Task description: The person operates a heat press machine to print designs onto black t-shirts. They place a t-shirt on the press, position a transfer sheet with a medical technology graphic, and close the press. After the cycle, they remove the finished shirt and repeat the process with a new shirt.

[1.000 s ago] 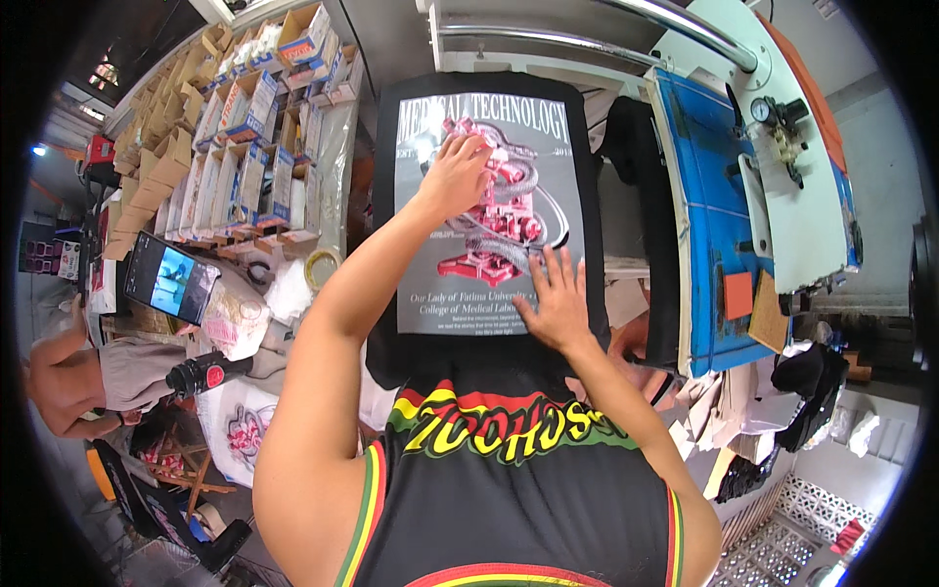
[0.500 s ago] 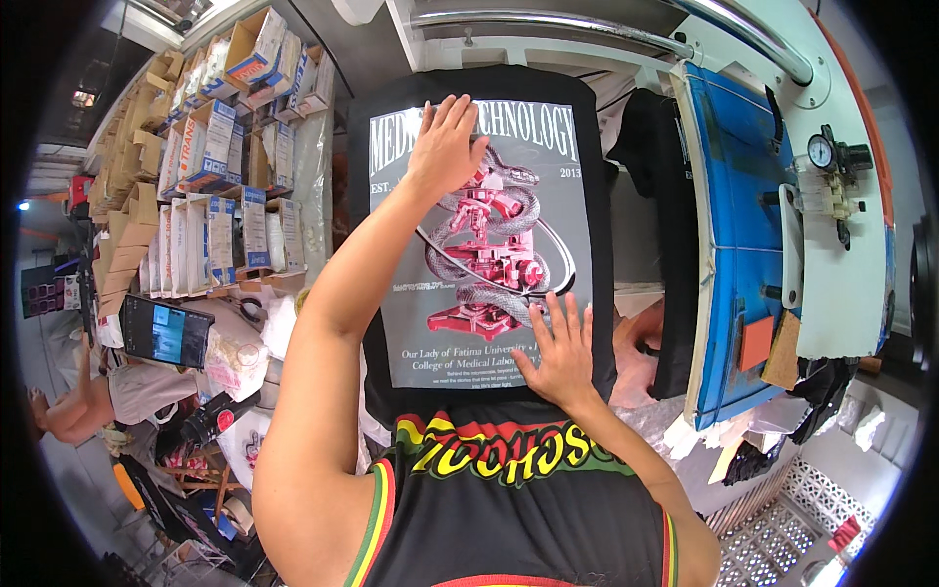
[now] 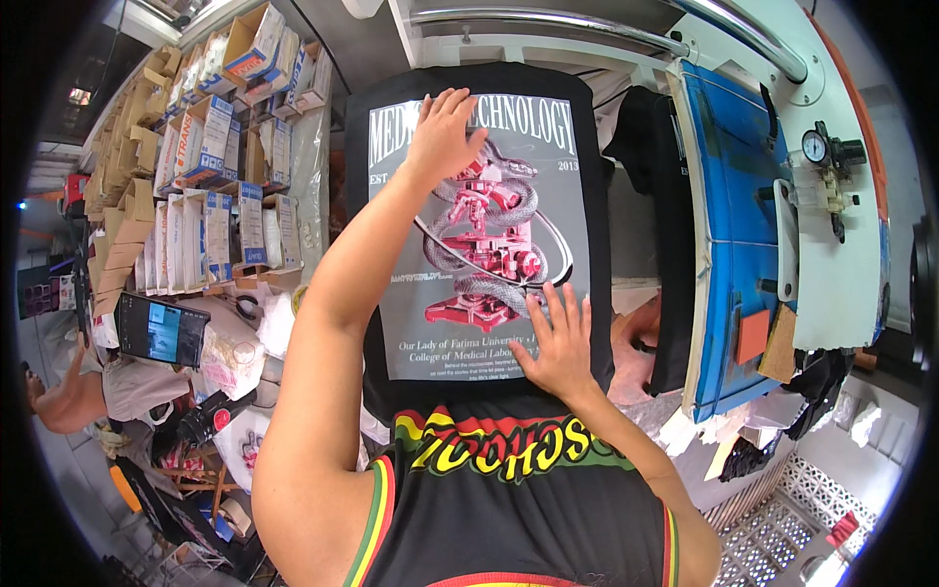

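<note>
A black garment [image 3: 469, 80], apparently a T-shirt, is spread over a flat surface in front of me. On it lies a grey rectangular print [image 3: 411, 313] with white lettering, a pink microscope and a grey snake wound round it. My left hand [image 3: 447, 139] rests flat near the print's upper edge, covering part of the lettering, its fingers reaching away from me. At the lower right of the print, my right hand [image 3: 558, 347] lies flat with its fingers spread and the thumb out to the left. Neither hand grips anything.
To the right stands a blue padded panel [image 3: 734, 235] beside a machine with a pressure gauge [image 3: 815, 147]. Metal bars [image 3: 558, 22] cross the far side. Cardboard boxes [image 3: 207, 142] fill the left, with a laptop [image 3: 162, 331] below. Another person [image 3: 73, 396] is at far left.
The view has shifted slightly. Both hands stay flat at nearly the same places on the print, and the garment looks unchanged.
</note>
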A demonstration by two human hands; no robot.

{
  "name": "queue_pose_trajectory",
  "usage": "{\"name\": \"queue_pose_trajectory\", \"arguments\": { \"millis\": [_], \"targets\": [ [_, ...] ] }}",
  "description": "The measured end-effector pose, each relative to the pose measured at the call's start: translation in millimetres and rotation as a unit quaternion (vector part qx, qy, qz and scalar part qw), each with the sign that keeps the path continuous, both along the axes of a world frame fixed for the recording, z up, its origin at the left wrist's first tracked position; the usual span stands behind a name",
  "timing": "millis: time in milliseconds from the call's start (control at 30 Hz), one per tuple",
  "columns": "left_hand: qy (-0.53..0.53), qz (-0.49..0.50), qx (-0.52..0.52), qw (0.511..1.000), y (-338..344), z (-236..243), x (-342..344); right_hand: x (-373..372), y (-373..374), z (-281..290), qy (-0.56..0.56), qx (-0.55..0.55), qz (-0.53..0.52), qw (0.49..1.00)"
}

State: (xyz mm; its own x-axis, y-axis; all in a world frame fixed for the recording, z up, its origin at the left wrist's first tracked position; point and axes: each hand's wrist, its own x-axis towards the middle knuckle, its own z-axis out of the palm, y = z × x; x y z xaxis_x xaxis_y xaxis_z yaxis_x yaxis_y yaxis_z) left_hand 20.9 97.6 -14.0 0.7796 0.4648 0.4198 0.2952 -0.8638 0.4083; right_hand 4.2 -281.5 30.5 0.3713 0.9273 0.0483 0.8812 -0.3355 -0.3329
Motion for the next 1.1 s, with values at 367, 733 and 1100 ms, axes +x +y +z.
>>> {"name": "queue_pose_trajectory", "arguments": {
  "millis": [367, 733, 1100],
  "targets": [
    [-0.066, 0.041, -0.01, 0.997, -33.7, 19.7, -165.5, 53.1, 9.7, -4.1, -0.022, 0.125, -0.086, 0.988],
    [-0.004, 0.147, -0.796, 0.587, -125.5, -29.6, -338.6, 114.8, -76.9, -51.4, 0.499, -0.108, -0.282, 0.813],
    [-0.096, 0.165, -0.17, 0.967, -191.0, -1.1, -322.4, 39.7, -80.1, -36.0, -0.009, 0.216, -0.15, 0.965]
  ]
}}
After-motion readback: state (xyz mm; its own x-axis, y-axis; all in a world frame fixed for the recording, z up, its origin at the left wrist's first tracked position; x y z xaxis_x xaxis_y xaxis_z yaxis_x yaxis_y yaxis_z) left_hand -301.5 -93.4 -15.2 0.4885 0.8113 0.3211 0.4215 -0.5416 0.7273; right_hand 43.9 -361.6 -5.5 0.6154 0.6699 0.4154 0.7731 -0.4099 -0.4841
